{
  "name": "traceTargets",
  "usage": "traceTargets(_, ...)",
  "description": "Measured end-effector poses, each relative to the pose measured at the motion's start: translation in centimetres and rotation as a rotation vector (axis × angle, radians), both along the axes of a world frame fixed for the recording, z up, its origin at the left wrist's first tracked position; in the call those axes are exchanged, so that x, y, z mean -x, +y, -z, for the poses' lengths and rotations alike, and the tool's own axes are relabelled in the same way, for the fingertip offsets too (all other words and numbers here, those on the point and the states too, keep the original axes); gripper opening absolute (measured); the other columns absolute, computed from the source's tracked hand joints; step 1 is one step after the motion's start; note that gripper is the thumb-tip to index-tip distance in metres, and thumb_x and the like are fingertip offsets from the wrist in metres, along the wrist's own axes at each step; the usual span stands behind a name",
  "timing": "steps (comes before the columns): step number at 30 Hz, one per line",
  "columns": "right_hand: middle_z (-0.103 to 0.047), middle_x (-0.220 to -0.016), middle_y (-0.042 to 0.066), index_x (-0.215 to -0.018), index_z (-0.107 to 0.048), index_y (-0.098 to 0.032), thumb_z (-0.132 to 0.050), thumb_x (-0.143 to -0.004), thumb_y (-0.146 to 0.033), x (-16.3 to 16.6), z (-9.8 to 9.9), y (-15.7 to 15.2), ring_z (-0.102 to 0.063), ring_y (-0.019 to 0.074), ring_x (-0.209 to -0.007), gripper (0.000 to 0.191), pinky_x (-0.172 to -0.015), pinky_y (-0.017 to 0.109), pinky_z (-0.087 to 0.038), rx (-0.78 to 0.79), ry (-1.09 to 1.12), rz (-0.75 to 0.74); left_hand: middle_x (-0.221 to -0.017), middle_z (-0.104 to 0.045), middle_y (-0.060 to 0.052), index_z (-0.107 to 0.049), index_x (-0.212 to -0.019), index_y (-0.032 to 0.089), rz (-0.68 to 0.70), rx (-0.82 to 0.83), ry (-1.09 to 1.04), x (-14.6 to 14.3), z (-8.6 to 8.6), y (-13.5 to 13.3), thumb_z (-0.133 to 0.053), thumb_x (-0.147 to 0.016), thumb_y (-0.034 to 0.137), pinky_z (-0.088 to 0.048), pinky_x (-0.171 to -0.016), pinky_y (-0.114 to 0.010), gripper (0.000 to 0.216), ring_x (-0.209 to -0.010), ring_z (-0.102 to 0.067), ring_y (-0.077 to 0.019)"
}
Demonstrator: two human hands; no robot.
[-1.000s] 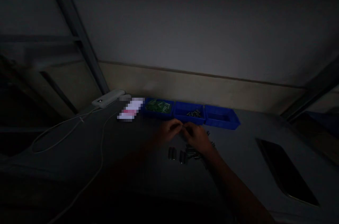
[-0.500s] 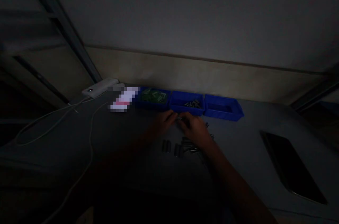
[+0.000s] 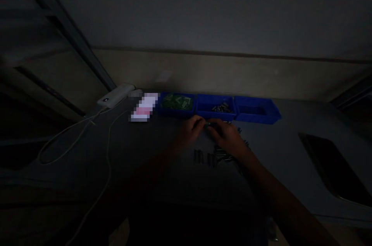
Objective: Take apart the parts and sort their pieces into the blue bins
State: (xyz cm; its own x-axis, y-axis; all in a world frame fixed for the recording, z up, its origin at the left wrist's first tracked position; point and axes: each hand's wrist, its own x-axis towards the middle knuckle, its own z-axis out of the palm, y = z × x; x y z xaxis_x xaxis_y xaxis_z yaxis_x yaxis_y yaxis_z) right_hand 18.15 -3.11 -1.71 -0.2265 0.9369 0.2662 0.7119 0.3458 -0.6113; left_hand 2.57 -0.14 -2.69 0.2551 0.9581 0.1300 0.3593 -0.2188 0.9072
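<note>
- Small metal piece (image 3: 208,125): I see my left hand (image 3: 192,131) and right hand (image 3: 228,137) pinch it together mid-frame, fingertips meeting.
- Loose pieces (image 3: 216,157) lie just below, handy; blue bins (image 3: 255,116) sit behind.

Tiny indistinct item (image 3: 208,124) at right hand (image 3: 228,136) fingertips; pixelated patch (image 3: 144,107) farther left.

Single head view, looking forward and down across the surface (image 3: 285,141) to the wall (image 3: 203,13); left hand (image 3: 192,129) and right hand (image 3: 229,137) near, before the bins (image 3: 255,110).
</note>
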Motion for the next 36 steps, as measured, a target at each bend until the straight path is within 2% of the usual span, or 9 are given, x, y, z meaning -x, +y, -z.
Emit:
traceTargets(6, -0.068, -0.089, 0.007, -0.098, -0.061, -0.018, -0.041, -0.087, -0.037, -0.2, -0.1, 0.6, -0.061, 0.0174, -0.077, 0.030, -0.068, 0.027, -0.041, 0.000, -0.018, 0.035, -0.072, -0.059, -0.002, -0.056, -0.087, 0.014, 0.026, 0.091, -0.121, 0.2, 0.4, 0.4, -0.050, -0.078, 0.035, -0.042, -0.059, -0.023, 0.024, -0.064, -0.054, -0.0129)
traceTargets(9, -0.068, -0.082, 0.005, -0.090, -0.063, -0.018, -0.038, -0.088, -0.036, -0.1, -0.3, 0.6, -0.060, 0.0151, -0.071, 0.031, -0.066, 0.025, -0.039, 0.006, 0.004, -0.010, -0.083, -0.062, -0.004, -0.055, -0.090, 0.015, 0.088, 0.096, -0.166, 0.4, 0.5, 0.6, -0.054, -0.075, 0.033, -0.046, -0.064, -0.025, 0.024, -0.071, -0.058, -0.0143)
traceTargets(14, -0.064, -0.070, 0.002, -0.082, -0.062, -0.016, -0.043, -0.085, -0.036, 0.1, -0.2, 0.5, -0.054, 0.0116, -0.061, 0.028, -0.057, 0.022, -0.037, 0.073, 0.142, -0.013, -0.079, -0.062, -0.003, -0.053, -0.088, 0.015, 0.171, 0.048, -0.205, 0.6, 0.6, 0.6, -0.055, -0.075, 0.029, -0.047, -0.071, -0.027, 0.019, -0.075, -0.059, -0.0151)
traceTargets(18, -0.060, -0.064, 0.000, -0.079, -0.060, -0.015, -0.048, -0.080, -0.033, -0.4, -0.1, 0.5, -0.051, 0.0103, -0.056, 0.022, -0.053, 0.021, -0.034, 0.049, 0.098, -0.009, -0.081, -0.061, -0.003, -0.052, -0.087, 0.015, 0.210, 0.013, -0.188, 0.4, 0.6, 0.5, -0.057, -0.074, 0.024, -0.046, -0.071, -0.026, 0.017, -0.078, -0.059, -0.0149)
traceTargets(23, -0.059, -0.062, 0.000, -0.079, -0.059, -0.016, -0.052, -0.074, -0.026, -1.8, -0.4, 0.9, -0.051, 0.0107, -0.055, 0.014, -0.052, 0.021, -0.033, -0.022, -0.021, 0.117, -0.075, -0.060, 0.000, -0.049, -0.103, 0.017, 0.316, 0.093, -0.077, 1.1, 0.1, 0.4, -0.059, -0.074, 0.028, -0.043, -0.059, -0.022, 0.033, -0.066, -0.057, -0.0118)
traceTargets(27, -0.062, -0.065, 0.002, -0.084, -0.060, -0.016, -0.050, -0.077, -0.035, -3.6, -0.6, 1.5, -0.054, 0.0130, -0.058, 0.023, -0.052, 0.022, -0.034, -0.144, -0.062, 0.302, -0.074, -0.062, -0.001, -0.056, -0.098, 0.017, 0.501, 0.176, 0.035, 2.4, -0.7, 0.2, -0.065, -0.069, 0.032, -0.041, -0.056, -0.021, 0.034, -0.066, -0.057, -0.0127)
traceTargets(31, -0.063, -0.063, 0.005, -0.092, -0.060, -0.015, -0.046, -0.081, -0.042, -5.2, -0.4, 2.2, -0.055, 0.0157, -0.054, 0.032, -0.051, 0.024, -0.033, -0.248, -0.126, 0.496, -0.082, -0.064, -0.004, -0.061, -0.098, 0.017, 0.659, 0.202, 0.120, 3.2, -2.0, 0.2, -0.077, -0.053, 0.029, -0.041, -0.052, -0.022, 0.049, -0.060, -0.057, -0.0129)
traceTargets(34, -0.066, -0.073, 0.008, -0.097, -0.059, -0.016, -0.043, -0.085, -0.038, -5.6, -0.2, 2.9, -0.060, 0.0181, -0.062, 0.030, -0.055, 0.025, -0.036, -0.210, -0.190, 0.487, -0.089, -0.063, -0.005, -0.063, -0.098, 0.018, 0.730, 0.152, 0.285, 3.4, -3.1, 0.1, -0.079, -0.047, 0.028, -0.041, -0.051, -0.022, 0.054, -0.062, -0.057, -0.0139)
traceTargets(36, -0.067, -0.079, 0.010, -0.104, -0.057, -0.017, -0.041, -0.086, -0.034, -5.3, -0.2, 3.3, -0.061, 0.0199, -0.067, 0.029, -0.057, 0.027, -0.037, -0.191, -0.264, 0.481, -0.093, -0.061, -0.005, -0.063, -0.100, 0.020, 0.768, 0.051, 0.400, 3.5, -3.7, -0.1, -0.081, -0.043, 0.027, -0.042, -0.055, -0.023, 0.059, -0.067, -0.056, -0.0147)
